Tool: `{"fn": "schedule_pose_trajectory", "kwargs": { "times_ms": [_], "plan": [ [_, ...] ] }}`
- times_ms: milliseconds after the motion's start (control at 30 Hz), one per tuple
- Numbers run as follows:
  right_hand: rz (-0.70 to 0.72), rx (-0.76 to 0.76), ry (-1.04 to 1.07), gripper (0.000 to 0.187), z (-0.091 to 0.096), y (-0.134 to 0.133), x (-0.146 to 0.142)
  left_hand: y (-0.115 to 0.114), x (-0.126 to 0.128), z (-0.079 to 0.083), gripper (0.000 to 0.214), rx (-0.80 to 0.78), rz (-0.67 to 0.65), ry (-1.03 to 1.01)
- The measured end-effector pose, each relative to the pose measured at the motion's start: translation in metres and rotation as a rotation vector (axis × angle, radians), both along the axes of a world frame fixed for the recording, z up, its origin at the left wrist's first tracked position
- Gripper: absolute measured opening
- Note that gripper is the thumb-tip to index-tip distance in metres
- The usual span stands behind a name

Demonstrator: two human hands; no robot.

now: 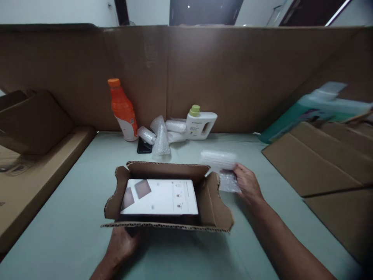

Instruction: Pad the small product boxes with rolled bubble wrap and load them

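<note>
An opened cardboard box (214, 200) stands in front of me with its flaps raised. Inside it lies a white printed carton (163, 196) with grey shapes on its top. My left hand (122, 243) is at the box's near left side, partly under the front flap, which hides its fingers. To the right of the box, my right hand (247, 181) is closed on a piece of clear bubble wrap (220, 165). The wrap looks blurred, and part of it is behind the box's right corner.
At the back stand an orange bottle (124, 111), a white jug (201, 124), and bubble-wrap rolls (161, 138) beside a black phone (144, 146). A green-liquid bottle (309, 109) leans right, above folded cardboard (320, 159). A large carton (37, 171) lies left; a cardboard wall (233, 70) rises behind.
</note>
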State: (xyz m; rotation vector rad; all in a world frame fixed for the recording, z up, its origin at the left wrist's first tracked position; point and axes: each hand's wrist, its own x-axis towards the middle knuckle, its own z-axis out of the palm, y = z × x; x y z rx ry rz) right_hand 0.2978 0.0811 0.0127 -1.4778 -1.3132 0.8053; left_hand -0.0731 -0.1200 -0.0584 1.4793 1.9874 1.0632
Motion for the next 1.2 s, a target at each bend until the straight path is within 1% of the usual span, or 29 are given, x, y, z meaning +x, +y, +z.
{"fn": "schedule_pose_trajectory", "kwargs": {
  "times_ms": [67,133,200,233,300,400,467,533,600,667,733,800,900,967,1033,1067,1133,1200],
  "plan": [
    [-0.057,-0.16,0.238,0.048,0.001,-0.044,0.021,0.003,-0.001,0.006,0.046,-0.009,0.003,-0.068],
    [-0.106,-0.261,0.383,0.047,-0.001,-0.083,0.033,0.008,-0.001,0.015,0.049,-0.017,0.02,-0.136],
    [-0.135,-0.301,0.426,0.047,-0.006,-0.111,0.038,0.017,0.004,0.025,0.053,-0.003,0.04,-0.178],
    [-0.141,-0.308,0.421,0.048,-0.009,-0.121,0.04,0.023,0.008,0.03,0.053,0.014,0.051,-0.185],
    [-0.124,-0.296,0.338,0.05,-0.013,-0.132,0.041,0.037,0.019,0.038,0.053,0.042,0.057,-0.182],
    [-0.058,-0.248,0.172,0.049,-0.016,-0.136,0.042,0.057,0.036,0.045,0.047,0.086,0.062,-0.174],
    [-0.013,-0.234,0.116,0.045,-0.015,-0.136,0.044,0.065,0.043,0.044,0.042,0.09,0.062,-0.17],
    [-0.002,-0.182,-0.005,0.04,-0.013,-0.136,0.044,0.066,0.046,0.039,0.038,0.09,0.048,-0.163],
    [-0.038,-0.049,-0.217,0.036,-0.01,-0.137,0.042,0.063,0.045,0.033,0.038,0.112,0.018,-0.166],
    [-0.049,0.129,-0.421,0.037,-0.005,-0.136,0.032,0.058,0.042,0.028,0.042,0.154,-0.012,-0.171],
    [0.012,0.258,-0.541,0.039,0.001,-0.131,0.016,0.056,0.041,0.026,0.046,0.186,-0.021,-0.167],
    [0.082,0.305,-0.619,0.042,0.009,-0.121,-0.002,0.057,0.042,0.028,0.047,0.195,-0.017,-0.163],
    [0.145,0.231,-0.694,0.039,0.018,-0.105,-0.015,0.064,0.043,0.031,0.041,0.197,-0.008,-0.148],
    [0.179,0.151,-0.737,0.039,0.02,-0.098,-0.01,0.069,0.043,0.032,0.036,0.207,-0.003,-0.089],
    [0.195,0.075,-0.739,0.042,0.016,-0.096,0.005,0.075,0.043,0.031,0.032,0.214,0.006,-0.014],
    [0.199,0.042,-0.706,0.043,0.013,-0.097,0.013,0.078,0.043,0.03,0.031,0.213,0.01,0.012],
    [0.219,-0.015,-0.578,0.044,0.007,-0.102,0.027,0.085,0.043,0.031,0.031,0.193,0.013,0.034],
    [0.245,-0.05,-0.446,0.042,0.005,-0.112,0.035,0.089,0.046,0.034,0.035,0.171,0.026,0.04]
  ]
}}
